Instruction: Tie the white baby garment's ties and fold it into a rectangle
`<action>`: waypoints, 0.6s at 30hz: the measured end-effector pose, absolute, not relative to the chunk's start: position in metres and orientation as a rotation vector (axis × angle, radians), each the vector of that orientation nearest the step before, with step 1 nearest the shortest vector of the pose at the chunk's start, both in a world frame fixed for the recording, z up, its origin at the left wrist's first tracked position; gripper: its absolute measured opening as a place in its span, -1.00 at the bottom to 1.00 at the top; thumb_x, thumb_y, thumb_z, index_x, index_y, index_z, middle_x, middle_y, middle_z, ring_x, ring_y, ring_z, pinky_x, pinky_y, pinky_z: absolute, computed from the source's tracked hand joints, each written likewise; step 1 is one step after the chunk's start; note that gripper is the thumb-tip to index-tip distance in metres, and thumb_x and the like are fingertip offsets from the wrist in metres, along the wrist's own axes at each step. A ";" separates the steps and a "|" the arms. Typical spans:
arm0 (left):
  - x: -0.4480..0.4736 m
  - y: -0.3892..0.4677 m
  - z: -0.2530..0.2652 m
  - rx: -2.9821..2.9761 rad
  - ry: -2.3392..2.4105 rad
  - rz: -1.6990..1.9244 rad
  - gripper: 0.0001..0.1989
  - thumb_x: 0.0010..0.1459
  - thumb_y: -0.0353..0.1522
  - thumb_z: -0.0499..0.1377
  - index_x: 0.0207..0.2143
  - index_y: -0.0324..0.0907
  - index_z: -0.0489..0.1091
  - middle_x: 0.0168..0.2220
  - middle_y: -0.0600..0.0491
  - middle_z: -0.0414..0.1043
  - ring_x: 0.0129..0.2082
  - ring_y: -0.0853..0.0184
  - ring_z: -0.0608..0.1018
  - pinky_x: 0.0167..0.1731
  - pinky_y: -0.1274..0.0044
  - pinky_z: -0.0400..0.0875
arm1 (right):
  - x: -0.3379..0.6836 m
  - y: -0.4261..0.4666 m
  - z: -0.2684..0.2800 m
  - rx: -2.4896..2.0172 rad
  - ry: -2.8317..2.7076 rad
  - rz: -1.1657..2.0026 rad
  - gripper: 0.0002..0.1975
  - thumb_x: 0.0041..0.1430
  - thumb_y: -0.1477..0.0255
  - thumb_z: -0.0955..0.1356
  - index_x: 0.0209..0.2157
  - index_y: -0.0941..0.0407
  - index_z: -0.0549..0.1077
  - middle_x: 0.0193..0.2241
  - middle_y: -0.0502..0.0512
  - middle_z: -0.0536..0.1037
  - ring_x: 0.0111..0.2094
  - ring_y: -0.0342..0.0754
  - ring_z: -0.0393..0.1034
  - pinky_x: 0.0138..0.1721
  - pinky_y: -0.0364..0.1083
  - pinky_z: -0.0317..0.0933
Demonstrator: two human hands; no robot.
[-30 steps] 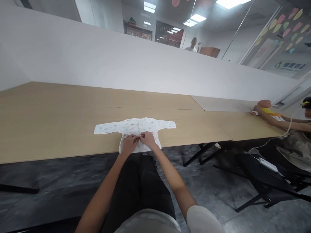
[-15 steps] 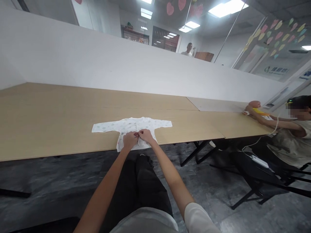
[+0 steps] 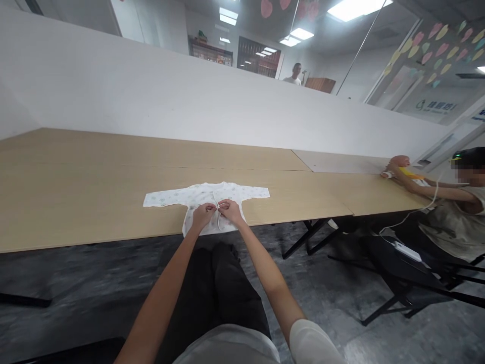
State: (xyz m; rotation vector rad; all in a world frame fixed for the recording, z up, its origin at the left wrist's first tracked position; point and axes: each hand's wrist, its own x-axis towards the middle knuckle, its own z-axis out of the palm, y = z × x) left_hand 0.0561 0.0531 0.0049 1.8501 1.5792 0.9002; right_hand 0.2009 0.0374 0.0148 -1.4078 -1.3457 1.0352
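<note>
A small white baby shirt (image 3: 204,192) with a faint print lies spread on the table, sleeves stretched to both sides and its lower hem at the front edge. Over the middle of its front, my left hand (image 3: 202,216) and my right hand (image 3: 230,211) almost meet at the fingertips. Each is closed in a pinch on a thin white tie string (image 3: 219,221) of the shirt. One strand of it hangs in a curve below the fingers. The exact grip is partly hidden by the fingers.
The long wooden table (image 3: 94,177) runs along a white partition (image 3: 151,101). At the right a seated person (image 3: 454,202) handles a baby doll (image 3: 401,162) on the table. A black chair (image 3: 397,263) carries a white power strip (image 3: 407,251) with a cable.
My fingers have shifted slightly at the shirt's front, with the right hand a little farther right. More of the tie string shows between and below them. The shirt lies in the same place.
</note>
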 end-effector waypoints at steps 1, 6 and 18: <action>0.055 0.054 0.004 1.840 1.558 0.909 -0.74 0.03 -0.23 0.10 -0.33 -0.14 0.53 -0.27 -0.03 0.60 -0.22 0.21 0.58 -0.17 0.45 0.41 | 0.201 0.038 0.014 -1.401 -1.344 1.025 -0.79 -0.05 0.57 0.36 -0.31 0.11 0.49 -0.48 -0.07 0.54 -0.50 -0.18 0.44 -0.43 -0.21 0.37; 0.054 0.055 0.001 1.814 1.520 0.917 -0.72 0.02 -0.20 0.12 -0.35 -0.15 0.53 -0.29 -0.04 0.60 -0.26 0.20 0.59 -0.18 0.43 0.42 | 0.199 0.039 0.010 -1.376 -1.331 0.973 -0.81 -0.07 0.54 0.40 -0.32 0.11 0.48 -0.45 -0.02 0.58 -0.38 -0.12 0.51 -0.32 -0.18 0.39; 0.054 0.053 0.000 1.744 1.552 0.912 -0.71 0.02 -0.22 0.10 -0.33 -0.12 0.56 -0.29 -0.01 0.62 -0.26 0.19 0.59 -0.18 0.42 0.43 | 0.199 0.034 0.014 -1.299 -1.301 1.067 -0.92 -0.07 0.50 0.40 -0.44 0.12 0.44 -0.48 0.00 0.58 -0.45 -0.12 0.51 -0.35 -0.16 0.40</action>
